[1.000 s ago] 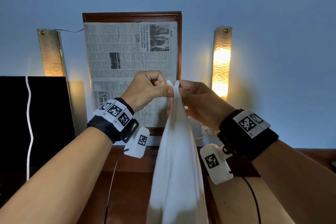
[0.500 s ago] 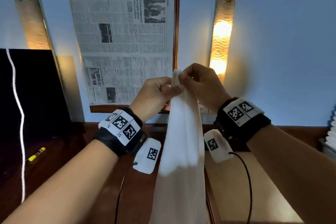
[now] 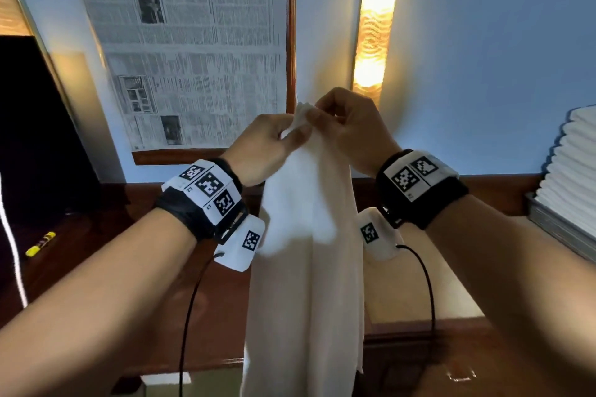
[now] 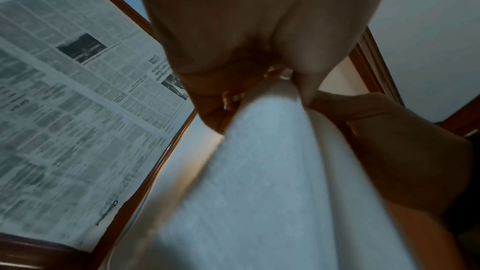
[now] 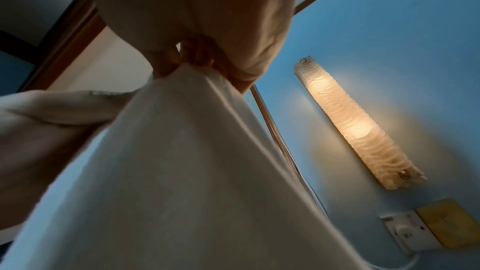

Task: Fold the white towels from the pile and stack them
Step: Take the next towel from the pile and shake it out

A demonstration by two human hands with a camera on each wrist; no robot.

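My left hand (image 3: 264, 145) and right hand (image 3: 350, 129) meet in front of me, both pinching the top of a towel (image 3: 306, 267) that hangs between my forearms. Behind them a framed newspaper (image 3: 190, 51) hangs on the wall, a wall lamp (image 3: 374, 26) to its right. A stack of folded towels (image 3: 571, 171) sits far right.

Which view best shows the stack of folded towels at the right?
The head view. It alone shows the folded stack at the right edge, cut off by the frame. The left wrist view shows only the hanging towel and newspaper; the right wrist view shows the hanging towel and wall lamp, no stack.
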